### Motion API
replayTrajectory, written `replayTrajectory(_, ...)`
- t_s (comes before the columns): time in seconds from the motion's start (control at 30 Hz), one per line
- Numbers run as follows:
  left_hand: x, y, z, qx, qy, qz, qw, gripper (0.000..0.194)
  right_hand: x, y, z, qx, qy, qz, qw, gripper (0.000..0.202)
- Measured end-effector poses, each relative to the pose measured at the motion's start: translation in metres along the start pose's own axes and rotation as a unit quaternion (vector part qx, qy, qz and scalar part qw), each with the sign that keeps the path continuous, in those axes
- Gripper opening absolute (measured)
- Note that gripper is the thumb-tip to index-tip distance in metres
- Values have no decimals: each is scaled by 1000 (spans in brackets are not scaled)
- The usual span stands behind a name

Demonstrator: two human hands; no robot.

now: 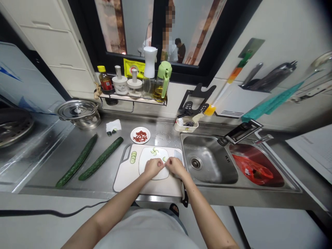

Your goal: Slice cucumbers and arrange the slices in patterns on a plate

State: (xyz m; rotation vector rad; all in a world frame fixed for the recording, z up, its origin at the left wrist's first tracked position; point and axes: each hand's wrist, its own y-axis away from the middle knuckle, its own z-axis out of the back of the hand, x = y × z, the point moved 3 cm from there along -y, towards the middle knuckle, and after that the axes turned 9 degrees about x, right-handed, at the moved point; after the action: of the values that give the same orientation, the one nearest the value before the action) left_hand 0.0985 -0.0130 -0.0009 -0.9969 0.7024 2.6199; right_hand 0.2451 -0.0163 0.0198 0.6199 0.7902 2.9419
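My left hand [154,167] and my right hand [175,166] meet over a white plate [145,174], fingertips pinched close together. Whatever lies between the fingers is too small to make out. Just beyond the fingertips shows a pale green cucumber slice [164,158]; whether it touches them I cannot tell. Several thin cucumber pieces [154,151] form a swirl at the plate's far side. The plate rests on a cutting board [124,180], where a row of cucumber slices [133,157] lies at left. A knife [178,155] lies along the board's right edge, partly behind my right hand.
Two whole cucumbers [102,158] lie left of the board. Behind it stands a small dish [133,132] of red bits. A lidded steel pot [85,116] is at back left, a sink [215,166] at right. A condiment rack [140,97] hangs below the window.
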Motion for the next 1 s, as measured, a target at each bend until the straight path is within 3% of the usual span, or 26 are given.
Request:
replayTrajectory(0.37,-9,-15,2,11,-79,59,995,24,1,-25,13,17,63,-16,998,11)
replayTrajectory(1.0,-10,-20,0,6,-117,78,990,23,4,-27,9,24,102,-24,994,14)
